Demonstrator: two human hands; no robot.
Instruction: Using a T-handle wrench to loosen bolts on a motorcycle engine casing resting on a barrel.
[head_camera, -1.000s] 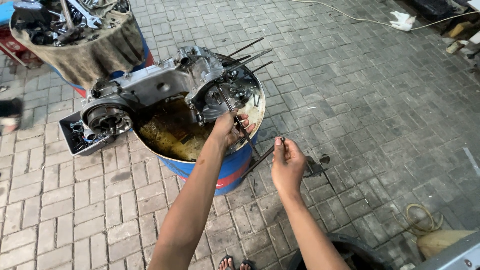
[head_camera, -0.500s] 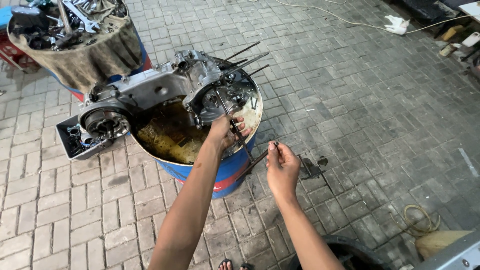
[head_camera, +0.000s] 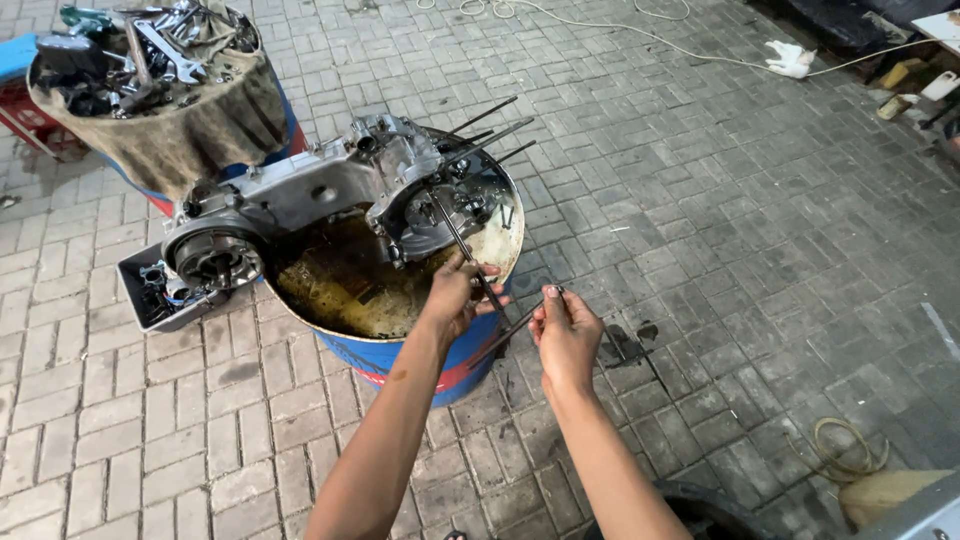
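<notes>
A grey metal engine case lies across the top of a blue drum that holds dirty oily liquid. Several long studs stick out of the case towards the right. My left hand is closed around a long thin metal rod that reaches into the case. Just to the right, my right hand pinches a second dark rod by its upper end, over the drum's near rim.
Another drum, cloth-draped and piled with wrenches and parts, stands at the back left. A grey tray of small parts sits beside the case. The ground is brick paving with oil stains; a white cable runs along the back, and a coiled hose lies at right.
My left hand has drawn back a little from the case towards the drum's near rim with the rod. The right hand keeps its rod close beside it.
</notes>
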